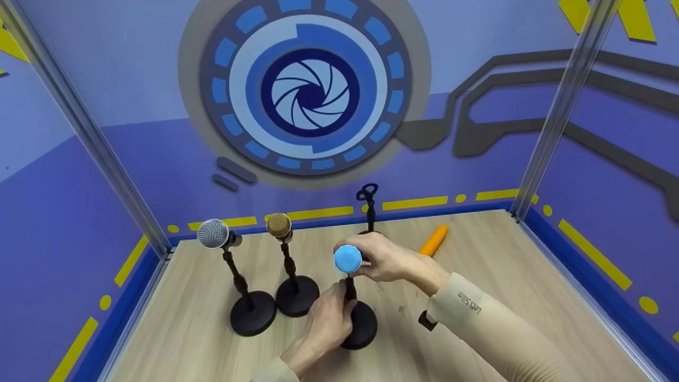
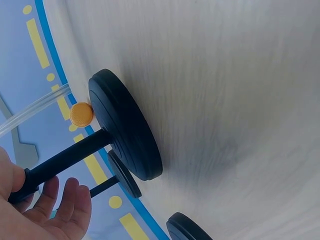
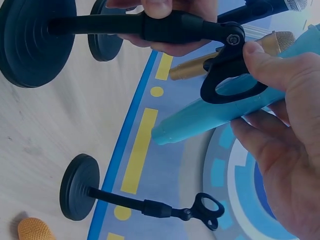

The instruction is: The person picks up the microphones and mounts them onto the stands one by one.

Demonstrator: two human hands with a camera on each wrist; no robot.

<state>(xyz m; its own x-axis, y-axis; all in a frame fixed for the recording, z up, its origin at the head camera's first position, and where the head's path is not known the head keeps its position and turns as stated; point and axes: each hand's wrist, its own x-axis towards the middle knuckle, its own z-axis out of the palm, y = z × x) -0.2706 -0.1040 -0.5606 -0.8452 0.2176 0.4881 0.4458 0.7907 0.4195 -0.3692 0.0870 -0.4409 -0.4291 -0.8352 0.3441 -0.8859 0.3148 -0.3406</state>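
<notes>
My left hand (image 1: 326,318) grips the stem of a black desk microphone stand (image 1: 362,326) near the front of the table. With my right hand (image 1: 384,257) I hold a light blue microphone (image 1: 348,259) at the top of that stand. In the right wrist view, the blue microphone (image 3: 195,120) lies slantwise behind the ring of the stand's clip (image 3: 232,82), overlapping it. My right thumb presses at the clip's edge, and the other fingers lie along the microphone's far side. The left wrist view shows the stand's round base (image 2: 125,125) tilted in the picture.
To the left, a silver-headed microphone (image 1: 213,234) and a gold microphone (image 1: 279,225) sit in black stands. Another stand with a bare clip (image 1: 367,193) is at the back. An orange microphone (image 1: 435,240) lies on the table (image 1: 493,254) to the right. Panels enclose the table.
</notes>
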